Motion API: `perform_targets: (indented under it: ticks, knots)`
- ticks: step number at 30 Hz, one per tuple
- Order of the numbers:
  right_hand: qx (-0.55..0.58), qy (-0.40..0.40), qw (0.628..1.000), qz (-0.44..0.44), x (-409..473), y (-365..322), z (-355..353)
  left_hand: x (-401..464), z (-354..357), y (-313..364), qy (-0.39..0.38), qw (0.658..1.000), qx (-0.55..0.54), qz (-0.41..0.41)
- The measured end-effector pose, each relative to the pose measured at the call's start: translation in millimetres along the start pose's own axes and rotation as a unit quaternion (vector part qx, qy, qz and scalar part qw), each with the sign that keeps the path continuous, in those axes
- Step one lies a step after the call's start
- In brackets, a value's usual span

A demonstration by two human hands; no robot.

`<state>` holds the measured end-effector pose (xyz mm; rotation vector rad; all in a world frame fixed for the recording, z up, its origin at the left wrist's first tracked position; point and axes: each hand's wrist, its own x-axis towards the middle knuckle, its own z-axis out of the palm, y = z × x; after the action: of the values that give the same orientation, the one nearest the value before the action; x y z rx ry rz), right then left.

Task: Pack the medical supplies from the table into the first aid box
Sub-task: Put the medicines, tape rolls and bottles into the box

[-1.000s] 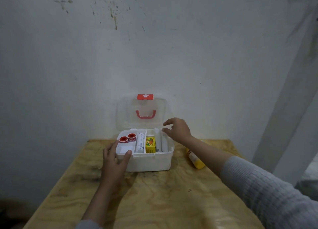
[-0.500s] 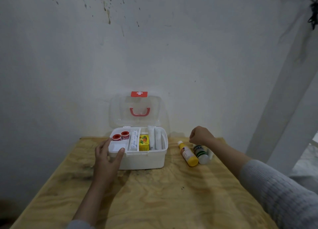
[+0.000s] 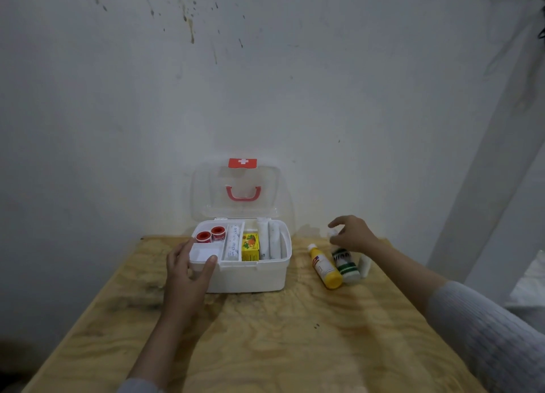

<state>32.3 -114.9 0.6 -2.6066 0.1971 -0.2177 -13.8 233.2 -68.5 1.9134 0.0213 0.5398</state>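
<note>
The white first aid box (image 3: 250, 277) stands open at the back of the wooden table (image 3: 265, 339), its clear lid (image 3: 236, 192) upright. Its tray holds two red tape rolls (image 3: 211, 235), a wrapped bandage (image 3: 233, 242), a small yellow carton (image 3: 250, 246) and white tubes (image 3: 272, 242). My left hand (image 3: 184, 277) grips the box's front left corner, thumb on the rim. To the right of the box lie a yellow bottle (image 3: 326, 270), a green-and-white bottle (image 3: 345, 263) and a small white item (image 3: 365, 265). My right hand (image 3: 354, 234) hovers over the green-and-white bottle's cap, fingers spread.
A stained white wall rises directly behind the box. A slanted white post (image 3: 486, 186) stands to the right of the table. The table's right edge runs just beyond the bottles.
My right hand left the box's right side and moved right to the bottles, then opened from a fist. My left hand stayed on the box. The camera turned slightly, which brought the bottles into view.
</note>
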Motion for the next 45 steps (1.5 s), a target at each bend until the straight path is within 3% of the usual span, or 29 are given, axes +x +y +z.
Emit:
perform_targets:
  ticks: [5, 10, 14, 20, 30, 34, 37, 42, 45]
  knots:
    - [0.013, 0.043, 0.998, -0.043, -12.1, -10.0, -25.2, 1.8, -0.2, -4.4, -0.001, 1.000, 0.003, 0.005]
    - [0.029, 0.201, 0.966, -0.162, -28.2, -34.6, -53.3, 2.4, 1.2, -3.0, 0.002, 1.000, 0.001, 0.003]
    - [0.121, 0.247, 0.941, -0.198, -41.4, -74.2, -66.4, 0.8, 1.5, -2.0, 0.001, 1.000, 0.000, 0.010]
    - [0.238, 0.164, 0.944, -0.161, -52.1, -116.5, -28.5, 0.0, 0.3, -0.2, -0.005, 1.000, -0.008, 0.004]
    - [0.153, 0.012, 0.973, -0.175, -61.5, -130.5, 44.9, 0.3, -2.1, -0.6, -0.011, 1.000, -0.008, 0.003]
    - [0.122, -0.069, 0.967, -0.211, -63.1, -135.0, 44.7, -1.3, -1.0, 1.6, -0.005, 1.000, -0.008, 0.003]
    - [0.141, -0.074, 0.964, -0.214, -59.6, -128.4, 34.9, -1.4, -1.9, 1.1, -0.001, 1.000, -0.010, 0.010]
    - [0.163, 0.066, 0.979, -0.098, -47.2, -91.1, 27.5, -1.0, -1.8, -1.0, 0.000, 1.000, -0.010, 0.013]
    - [0.088, -0.018, 0.996, 0.004, -43.4, -67.6, 36.7, -1.4, -1.2, 0.3, 0.003, 1.000, -0.010, 0.012]
